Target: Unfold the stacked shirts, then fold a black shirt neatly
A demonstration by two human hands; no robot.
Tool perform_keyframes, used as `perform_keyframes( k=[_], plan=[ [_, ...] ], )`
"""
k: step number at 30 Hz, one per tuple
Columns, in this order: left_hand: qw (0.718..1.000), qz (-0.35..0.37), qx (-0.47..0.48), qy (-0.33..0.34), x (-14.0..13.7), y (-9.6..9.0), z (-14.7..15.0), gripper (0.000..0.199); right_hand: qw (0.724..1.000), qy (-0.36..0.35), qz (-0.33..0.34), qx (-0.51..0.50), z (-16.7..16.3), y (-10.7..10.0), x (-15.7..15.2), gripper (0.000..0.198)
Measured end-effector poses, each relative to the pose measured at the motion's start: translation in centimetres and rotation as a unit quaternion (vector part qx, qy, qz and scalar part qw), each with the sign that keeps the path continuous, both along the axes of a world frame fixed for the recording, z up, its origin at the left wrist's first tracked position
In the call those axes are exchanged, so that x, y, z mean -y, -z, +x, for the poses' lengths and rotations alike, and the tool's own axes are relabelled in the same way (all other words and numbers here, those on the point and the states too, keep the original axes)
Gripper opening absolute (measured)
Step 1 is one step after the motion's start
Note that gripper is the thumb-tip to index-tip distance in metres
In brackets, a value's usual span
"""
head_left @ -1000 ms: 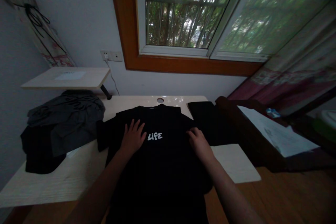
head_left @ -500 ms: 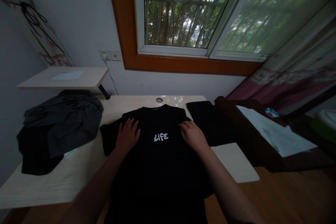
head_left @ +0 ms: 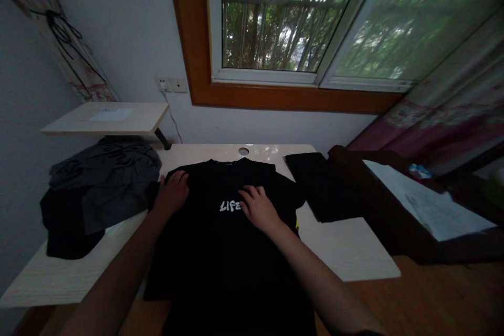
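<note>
A black T-shirt (head_left: 220, 184) with a white "LIFE" print lies spread on the desk, collar toward the wall and lower part at the near edge. My left hand (head_left: 173, 192) rests on its left shoulder and sleeve, fingers laid out over the cloth. My right hand (head_left: 260, 210) lies on the chest, fingers apart, covering the end of the print. The shirt's right sleeve (head_left: 289, 189) is spread out flat, with a small yellow patch (head_left: 297, 219) showing just below it.
Grey and black clothes (head_left: 114, 184) are heaped at the left under a raised shelf (head_left: 142, 121). A folded black cloth (head_left: 315, 184) lies at the right of the desk (head_left: 350, 252). Beyond it, white sheets (head_left: 425, 199) rest on a dark surface. A window (head_left: 283, 16) is behind.
My left hand has moved left to the shoulder and sleeve, and my right hand left to the print. The shirt has shifted left, and its right sleeve now lies spread. The view has shifted slightly.
</note>
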State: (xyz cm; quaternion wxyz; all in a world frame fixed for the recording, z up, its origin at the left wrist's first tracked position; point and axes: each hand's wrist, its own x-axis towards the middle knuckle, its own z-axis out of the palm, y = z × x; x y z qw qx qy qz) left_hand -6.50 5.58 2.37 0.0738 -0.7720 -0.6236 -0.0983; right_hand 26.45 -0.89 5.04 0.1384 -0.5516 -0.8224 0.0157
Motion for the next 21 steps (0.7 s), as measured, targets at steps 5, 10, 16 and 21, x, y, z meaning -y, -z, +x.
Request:
perform_keyframes(
  k=[5, 10, 16, 21],
  plan=[
    [0.999, -0.018, -0.023, 0.013, -1.2, -0.8, -1.7, 0.051, 1.0, 0.022, -0.008, -0.004, -0.2, 0.2, -1.4, 0.038],
    [0.999, -0.006, -0.047, -0.008, -1.8, -1.5, 0.1, 0.047, 0.997, 0.077, 0.009, -0.011, 0.7, 0.9, -4.8, 0.041],
    [0.999, 0.014, 0.03, 0.012, -3.6, -0.3, 6.4, 0.044, 0.998, 0.056, -0.008, -0.016, -0.7, 2.8, -8.8, 0.05],
    [0.997, 0.016, 0.066, -0.021, -5.0, 1.1, 7.6, 0.052, 0.997, 0.076, 0.004, -0.019, -0.1, 3.3, -10.8, 0.054]
  ],
)
